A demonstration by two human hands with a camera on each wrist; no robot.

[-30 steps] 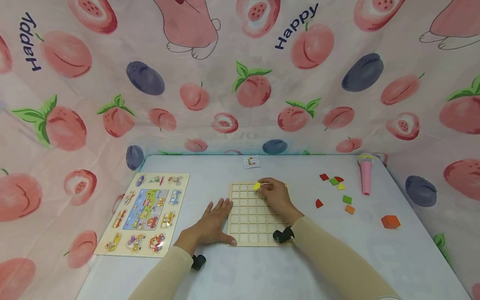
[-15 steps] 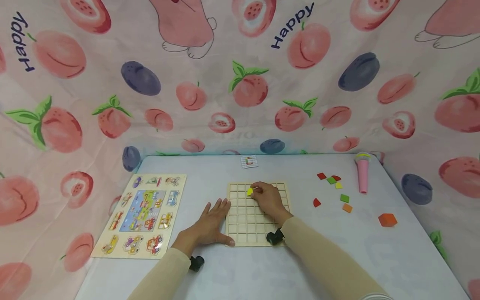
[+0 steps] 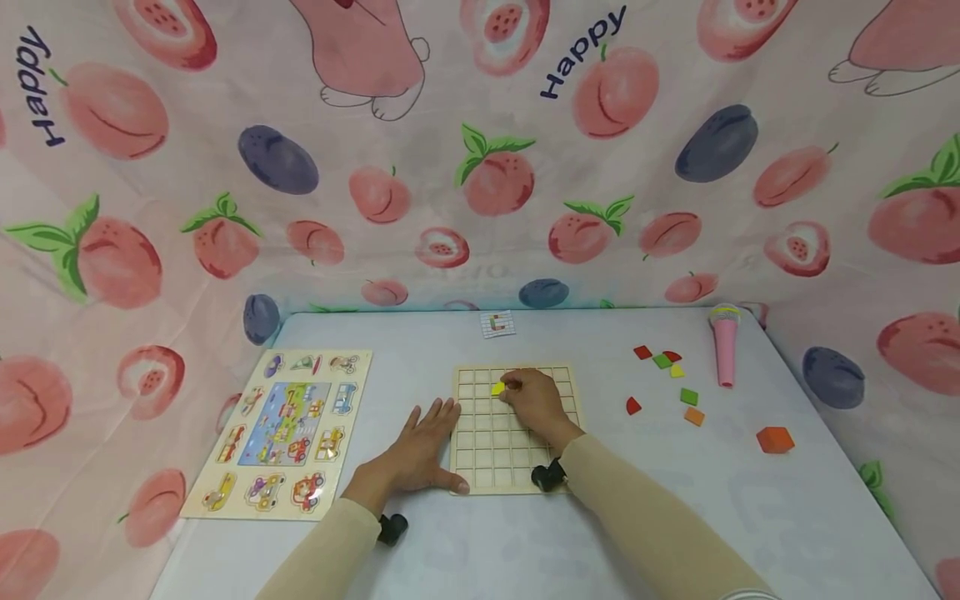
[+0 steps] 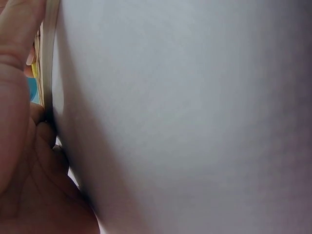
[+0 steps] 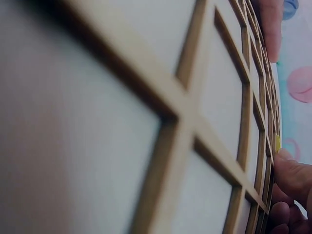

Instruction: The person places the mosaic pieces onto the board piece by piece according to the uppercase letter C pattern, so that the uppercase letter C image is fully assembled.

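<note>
My right hand (image 3: pixel 538 407) pinches a small yellow tile (image 3: pixel 498 389) between thumb and fingertips over the upper part of a wooden grid board (image 3: pixel 480 458). The tile's outline is partly covered by the fingers. In the right wrist view, the yellow tile (image 5: pixel 278 143) shows beside the thumb at the board's surface. My left hand (image 3: pixel 417 454) lies with spread, straight fingers along the board's left edge, its thumb at the lower left corner. In the left wrist view the left hand (image 4: pixel 24 161) is seen close up against the board's edge (image 4: pixel 48 53).
Several loose tiles, including a red one (image 3: pixel 633 406), a green one (image 3: pixel 688 397) and an orange one (image 3: pixel 694 416), lie right of the board. Further right are an orange block (image 3: pixel 775 440) and a pink toy microphone (image 3: pixel 724 350). A picture card (image 3: pixel 498 324) lies behind; a puzzle board (image 3: pixel 242 504) lies left.
My right hand has moved the yellow tile slightly left and nearer to me, down from the grid's top row. The left hand keeps its place at the board's edge.
</note>
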